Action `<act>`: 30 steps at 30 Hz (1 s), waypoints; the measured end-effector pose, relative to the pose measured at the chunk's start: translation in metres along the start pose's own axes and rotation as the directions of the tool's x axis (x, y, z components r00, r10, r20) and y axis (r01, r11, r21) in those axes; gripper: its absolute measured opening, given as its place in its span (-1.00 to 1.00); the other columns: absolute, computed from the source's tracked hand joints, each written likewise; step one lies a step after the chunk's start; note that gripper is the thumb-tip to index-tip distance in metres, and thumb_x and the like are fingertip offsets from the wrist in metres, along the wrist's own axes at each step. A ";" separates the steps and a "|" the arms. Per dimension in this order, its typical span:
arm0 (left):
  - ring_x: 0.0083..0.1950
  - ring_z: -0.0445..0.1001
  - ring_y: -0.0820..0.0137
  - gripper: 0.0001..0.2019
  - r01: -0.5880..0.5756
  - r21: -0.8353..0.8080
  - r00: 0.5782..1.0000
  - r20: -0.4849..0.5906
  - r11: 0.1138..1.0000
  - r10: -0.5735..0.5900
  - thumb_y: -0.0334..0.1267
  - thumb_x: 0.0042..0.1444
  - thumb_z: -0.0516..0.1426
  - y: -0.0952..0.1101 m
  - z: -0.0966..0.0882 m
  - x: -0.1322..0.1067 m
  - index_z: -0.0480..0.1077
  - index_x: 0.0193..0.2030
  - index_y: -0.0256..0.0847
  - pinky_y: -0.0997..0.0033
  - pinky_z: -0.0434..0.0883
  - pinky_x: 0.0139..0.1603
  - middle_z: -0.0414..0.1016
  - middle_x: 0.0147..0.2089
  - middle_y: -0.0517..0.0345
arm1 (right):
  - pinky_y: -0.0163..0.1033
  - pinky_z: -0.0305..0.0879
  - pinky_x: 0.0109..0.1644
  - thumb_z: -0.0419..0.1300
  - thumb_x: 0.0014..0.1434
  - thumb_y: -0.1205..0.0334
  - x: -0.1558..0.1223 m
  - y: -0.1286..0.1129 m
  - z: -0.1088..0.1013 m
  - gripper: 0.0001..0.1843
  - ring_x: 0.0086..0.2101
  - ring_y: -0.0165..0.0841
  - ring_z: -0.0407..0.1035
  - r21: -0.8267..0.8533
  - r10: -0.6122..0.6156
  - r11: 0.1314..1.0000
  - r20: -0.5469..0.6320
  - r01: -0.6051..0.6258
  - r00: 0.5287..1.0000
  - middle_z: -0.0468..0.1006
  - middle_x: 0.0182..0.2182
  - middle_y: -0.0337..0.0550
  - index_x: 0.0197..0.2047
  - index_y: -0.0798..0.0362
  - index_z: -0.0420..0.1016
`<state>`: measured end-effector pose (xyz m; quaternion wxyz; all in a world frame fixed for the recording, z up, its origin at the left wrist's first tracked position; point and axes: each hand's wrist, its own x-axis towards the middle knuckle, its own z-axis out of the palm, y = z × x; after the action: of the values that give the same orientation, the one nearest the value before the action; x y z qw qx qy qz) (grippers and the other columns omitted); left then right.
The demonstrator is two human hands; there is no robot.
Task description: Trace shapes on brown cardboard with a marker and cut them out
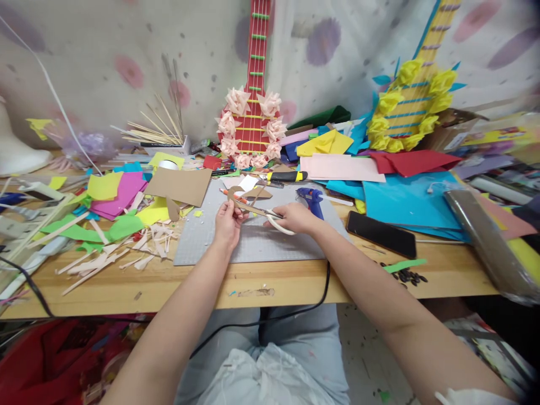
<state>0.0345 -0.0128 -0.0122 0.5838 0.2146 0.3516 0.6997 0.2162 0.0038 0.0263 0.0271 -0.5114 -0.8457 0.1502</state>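
My left hand point(228, 226) pinches a curved piece of brown cardboard point(234, 197) above the grey cutting mat point(202, 242). My right hand point(293, 218) is closed round the handles of a pair of scissors point(279, 224) with white grips. The blades point left and meet the cardboard near my left fingers; whether they are apart is too small to tell. Behind the hands, an orange-and-white pen point(231, 194) and a brown cardboard scrap point(259, 193) lie on the mat. A blue glue gun point(311, 198) rests just beyond my right hand.
A red paper guitar point(252, 132) with pink flowers and a yellow one point(407, 107) lean at the back. A phone point(382, 233) lies at right near blue sheets point(405, 197). Paper strips point(101, 259) litter the left. A black cable point(270, 323) hangs over the table's front edge.
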 end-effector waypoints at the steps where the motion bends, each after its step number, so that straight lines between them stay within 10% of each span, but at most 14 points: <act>1: -0.67 0.21 0.66 -0.78 0.001 -0.003 1.000 0.002 1.000 -0.001 -0.23 0.07 0.13 0.000 0.000 0.000 0.20 -0.51 -0.24 0.62 0.41 -0.50 0.23 -0.68 0.37 | -0.34 -0.07 -0.44 -0.04 0.00 -0.34 0.000 0.000 0.001 -0.40 -0.45 -0.39 0.30 -0.005 0.004 1.000 -0.001 -0.004 1.000 0.53 -0.44 -0.16 -0.28 -0.03 0.52; 30: -0.67 0.25 0.66 -0.74 -0.090 0.144 0.996 -0.002 0.985 0.091 -0.12 0.01 0.15 -0.004 0.001 -0.005 0.18 -0.46 -0.22 0.50 0.45 -0.37 0.26 -0.67 0.41 | -0.34 -0.03 -0.42 -0.05 -0.06 -0.40 0.004 0.006 -0.021 -0.34 -0.45 -0.39 0.28 0.025 -0.065 0.998 0.146 0.062 0.987 0.52 -0.42 -0.17 -0.31 0.00 0.50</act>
<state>0.0388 -0.0168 -0.0140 0.5328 0.2687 0.3936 0.6993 0.2238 0.0147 0.0447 -0.0250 -0.4716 -0.8596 0.1952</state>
